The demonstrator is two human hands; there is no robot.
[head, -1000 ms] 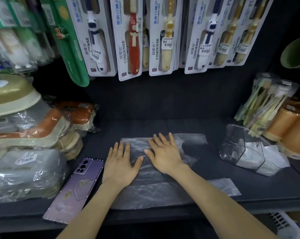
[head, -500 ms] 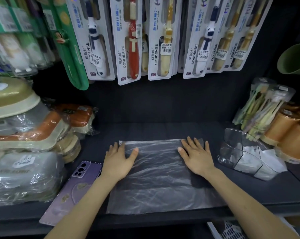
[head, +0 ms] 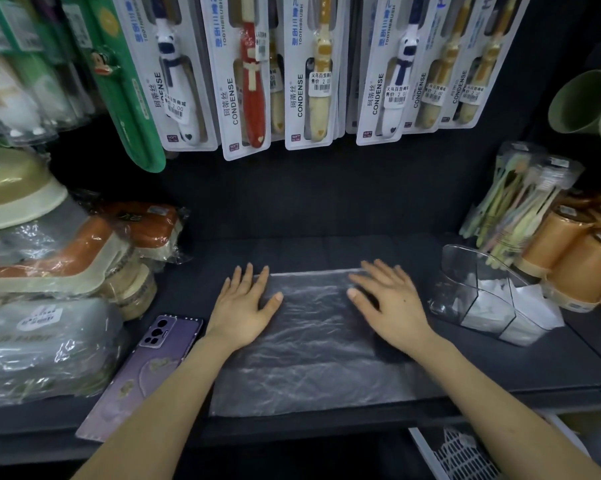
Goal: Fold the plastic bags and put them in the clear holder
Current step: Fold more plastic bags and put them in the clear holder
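Observation:
A clear plastic bag (head: 313, 344) lies spread flat on the dark shelf, reaching to the front edge. My left hand (head: 242, 306) rests flat on its upper left corner with straight fingers. On the bag's upper right part my right hand (head: 391, 303) lies flat, fingers spread and slightly blurred. The clear holder (head: 489, 296) stands to the right of the bag, with several folded white bags inside.
A purple phone (head: 143, 368) lies left of the bag. Wrapped soap dishes (head: 50, 258) are stacked at the left. Orange cups (head: 579, 261) and bundled toothbrushes (head: 513, 202) stand at the right. Carded toothbrushes (head: 309, 74) hang above. A white basket (head: 458, 455) sits below the shelf.
My right hand slid right across the bag, smoothing the crumpled side flat, then came back slightly left. My left hand stayed at the left edge.

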